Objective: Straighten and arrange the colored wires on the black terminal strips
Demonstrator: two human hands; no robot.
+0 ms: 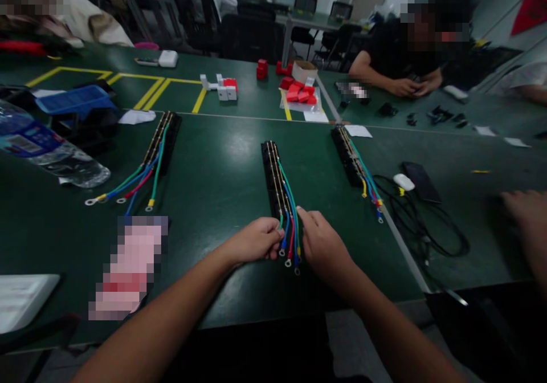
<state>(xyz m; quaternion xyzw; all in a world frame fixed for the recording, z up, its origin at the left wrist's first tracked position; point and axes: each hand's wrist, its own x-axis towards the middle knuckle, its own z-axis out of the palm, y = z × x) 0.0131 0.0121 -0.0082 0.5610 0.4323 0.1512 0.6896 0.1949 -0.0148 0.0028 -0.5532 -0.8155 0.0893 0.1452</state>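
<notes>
A long black strip with brass rails (273, 172) lies in front of me on the green table, its near end toward me. Green, blue and red wires with ring terminals (289, 262) run out of that end. My left hand (258, 239) is closed at the left side of the wires, thumb and finger pinching a short green wire (281, 222). My right hand (320, 237) is on the right side, fingers stretched out, with the index fingertip against or just beside the long green wire (289, 184). Whether it presses on the wire I cannot tell.
Similar wired strips lie to the left (164, 143) and right (348, 155). A water bottle (47, 143), a blurred-out phone-shaped item (128, 269) and a black cable (444, 229) flank them. Red blocks (301, 92) are farther back. Another person's hand (527, 218) is at right.
</notes>
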